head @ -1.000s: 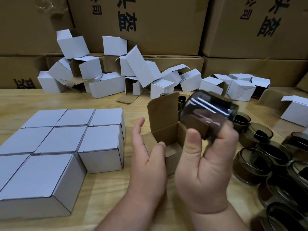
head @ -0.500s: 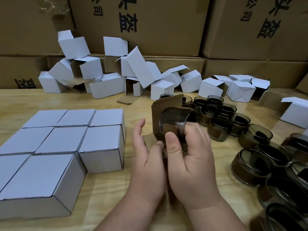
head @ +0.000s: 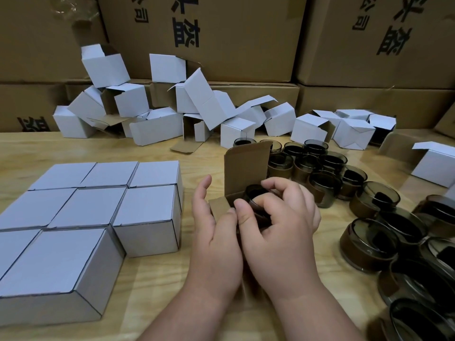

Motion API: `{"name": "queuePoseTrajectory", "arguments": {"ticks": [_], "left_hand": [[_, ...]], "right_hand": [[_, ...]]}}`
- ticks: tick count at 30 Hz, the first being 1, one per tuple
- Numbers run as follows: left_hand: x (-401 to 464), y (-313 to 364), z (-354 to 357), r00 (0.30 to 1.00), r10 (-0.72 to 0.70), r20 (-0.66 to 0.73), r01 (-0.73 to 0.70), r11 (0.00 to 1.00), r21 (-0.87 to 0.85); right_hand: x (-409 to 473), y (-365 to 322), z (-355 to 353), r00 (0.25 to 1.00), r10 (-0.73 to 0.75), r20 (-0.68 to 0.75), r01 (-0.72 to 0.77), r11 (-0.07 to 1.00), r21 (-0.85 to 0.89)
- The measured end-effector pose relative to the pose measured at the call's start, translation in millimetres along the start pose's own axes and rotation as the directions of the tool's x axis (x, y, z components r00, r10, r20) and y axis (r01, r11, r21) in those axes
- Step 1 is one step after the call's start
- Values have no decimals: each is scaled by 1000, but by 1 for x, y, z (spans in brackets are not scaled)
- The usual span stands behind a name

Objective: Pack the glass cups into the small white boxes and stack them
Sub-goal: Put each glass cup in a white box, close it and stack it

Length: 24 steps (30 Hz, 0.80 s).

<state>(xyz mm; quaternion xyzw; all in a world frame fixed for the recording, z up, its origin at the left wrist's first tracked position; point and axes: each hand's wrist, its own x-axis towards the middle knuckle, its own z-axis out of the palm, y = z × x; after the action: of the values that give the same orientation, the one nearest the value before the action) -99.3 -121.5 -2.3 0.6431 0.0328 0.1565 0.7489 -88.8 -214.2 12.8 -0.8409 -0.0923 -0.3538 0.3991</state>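
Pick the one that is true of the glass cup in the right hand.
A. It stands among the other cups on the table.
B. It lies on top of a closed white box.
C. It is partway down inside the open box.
C: the right hand grips the glass cup, sunk between the open box flaps.

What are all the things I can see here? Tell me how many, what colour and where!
Closed boxes: about eight, white, packed together on the left.
Empty boxes: many, white, piled at the back.
Big cartons: several, brown, stacked behind.
Open box: one, brown inside, flap up, centre.
Glass cup: one, dark, going into the open box.
Loose cups: many, dark, on the right.
Table: one, light wood.
Left hand: steadies the open box.
Right hand: fingers grip the glass cup.
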Motion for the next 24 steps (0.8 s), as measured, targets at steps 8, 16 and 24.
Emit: {"name": "queuePoseTrajectory", "arguments": {"ticks": [8,16,24], "left_hand": [[-1,3,1,1000,10,-4,-10,1000,5],[-1,5,2,1000,-8,17,9,1000,-26],[0,1,1,999,28,-33,-31,995,-90]], "right_hand": [[0,2,0,1000,27,7,-26,999,-31],[1,2,1,995,76,-60,-68,991,115],[5,13,1,797,602,41,-496,614,613]]}}
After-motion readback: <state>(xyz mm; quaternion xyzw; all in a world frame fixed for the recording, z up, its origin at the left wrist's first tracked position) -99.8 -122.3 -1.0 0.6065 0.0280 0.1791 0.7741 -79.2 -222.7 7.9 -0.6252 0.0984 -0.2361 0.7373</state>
